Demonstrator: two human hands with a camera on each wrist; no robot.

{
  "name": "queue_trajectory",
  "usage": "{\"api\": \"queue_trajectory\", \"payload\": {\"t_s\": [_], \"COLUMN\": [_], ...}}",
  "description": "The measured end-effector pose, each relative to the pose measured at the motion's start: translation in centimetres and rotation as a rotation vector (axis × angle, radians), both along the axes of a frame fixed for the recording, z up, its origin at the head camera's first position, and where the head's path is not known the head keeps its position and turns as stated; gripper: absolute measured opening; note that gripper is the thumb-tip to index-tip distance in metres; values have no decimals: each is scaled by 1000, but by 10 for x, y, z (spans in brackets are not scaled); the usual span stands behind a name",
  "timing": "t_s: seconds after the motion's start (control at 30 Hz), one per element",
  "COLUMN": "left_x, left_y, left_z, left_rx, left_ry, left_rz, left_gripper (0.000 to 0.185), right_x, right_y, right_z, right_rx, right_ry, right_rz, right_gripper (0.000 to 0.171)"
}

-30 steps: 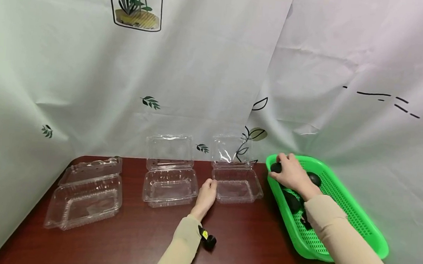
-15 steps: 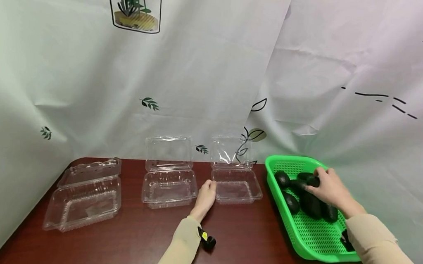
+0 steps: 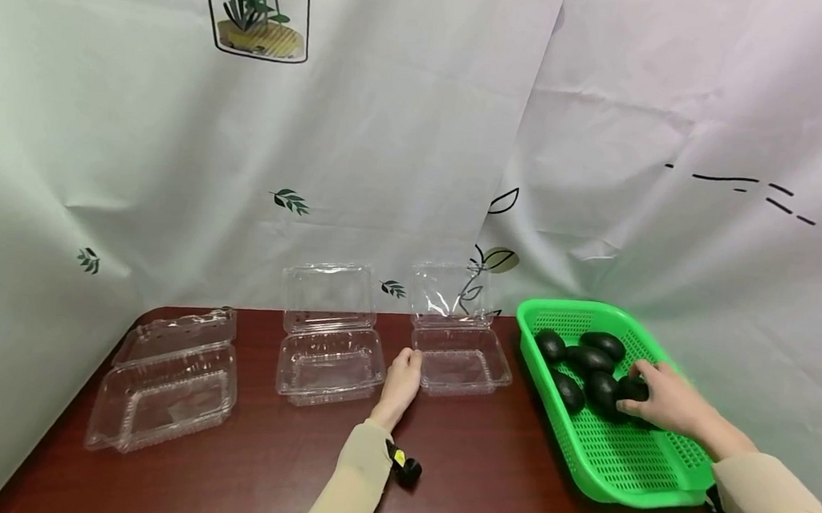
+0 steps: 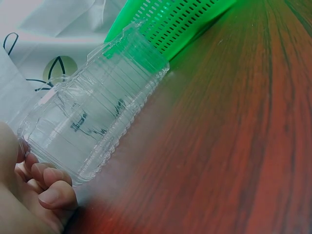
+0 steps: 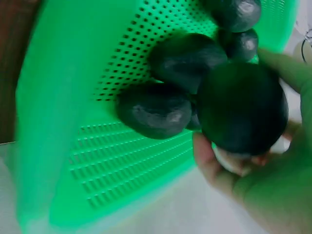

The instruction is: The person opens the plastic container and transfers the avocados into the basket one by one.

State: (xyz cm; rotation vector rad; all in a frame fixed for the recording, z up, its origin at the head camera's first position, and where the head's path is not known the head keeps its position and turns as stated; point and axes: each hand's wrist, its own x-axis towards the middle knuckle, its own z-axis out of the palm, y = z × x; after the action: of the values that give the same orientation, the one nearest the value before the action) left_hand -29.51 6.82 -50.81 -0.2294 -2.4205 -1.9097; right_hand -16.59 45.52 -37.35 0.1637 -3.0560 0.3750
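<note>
My right hand (image 3: 671, 399) grips a dark avocado (image 5: 243, 108) between thumb and fingers, over the right part of the green basket (image 3: 585, 476). Several more avocados (image 3: 590, 359) lie in the basket, to the left of and beneath that hand. My left hand (image 3: 400, 380) pinches the near left rim of the rightmost clear plastic clamshell container (image 4: 87, 117), its thumb and fingers at the edge. That container (image 3: 456, 369) stands with its lid raised and nothing inside.
Two more clear clamshells, one in the middle (image 3: 331, 367) and one at the left (image 3: 175, 403), stand with lids up on the dark red table (image 3: 488, 472). A white printed curtain (image 3: 407, 127) hangs right behind the table.
My right hand has moved from the basket's far left corner across its back, then nearer and to the right. An avocado now lies uncovered in that corner. My left hand keeps its place.
</note>
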Motion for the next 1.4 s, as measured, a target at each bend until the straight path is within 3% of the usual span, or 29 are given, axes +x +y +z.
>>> {"api": "queue_trajectory", "payload": {"t_s": [0.17, 0.37, 0.5, 0.97, 1.4], "left_x": [-1, -1, 1, 0, 0], "left_y": [0, 1, 2, 1, 0], "left_z": [1, 0, -2, 0, 1], "left_rx": [3, -1, 9, -12, 1], "left_ry": [-11, -16, -20, -13, -29], "left_rz": [2, 3, -1, 13, -4], "left_gripper": [28, 28, 29, 30, 30], "right_x": [6, 5, 3, -6, -3], "right_y": [-5, -17, -22, -32, -30], "right_z": [-7, -12, -17, -34, -41], "right_rx": [-47, -87, -77, -8, -26], "right_ry": [-66, -205, -259, -306, -259], "right_rz": [128, 207, 212, 137, 130], "right_gripper": [47, 42, 42, 44, 55]}}
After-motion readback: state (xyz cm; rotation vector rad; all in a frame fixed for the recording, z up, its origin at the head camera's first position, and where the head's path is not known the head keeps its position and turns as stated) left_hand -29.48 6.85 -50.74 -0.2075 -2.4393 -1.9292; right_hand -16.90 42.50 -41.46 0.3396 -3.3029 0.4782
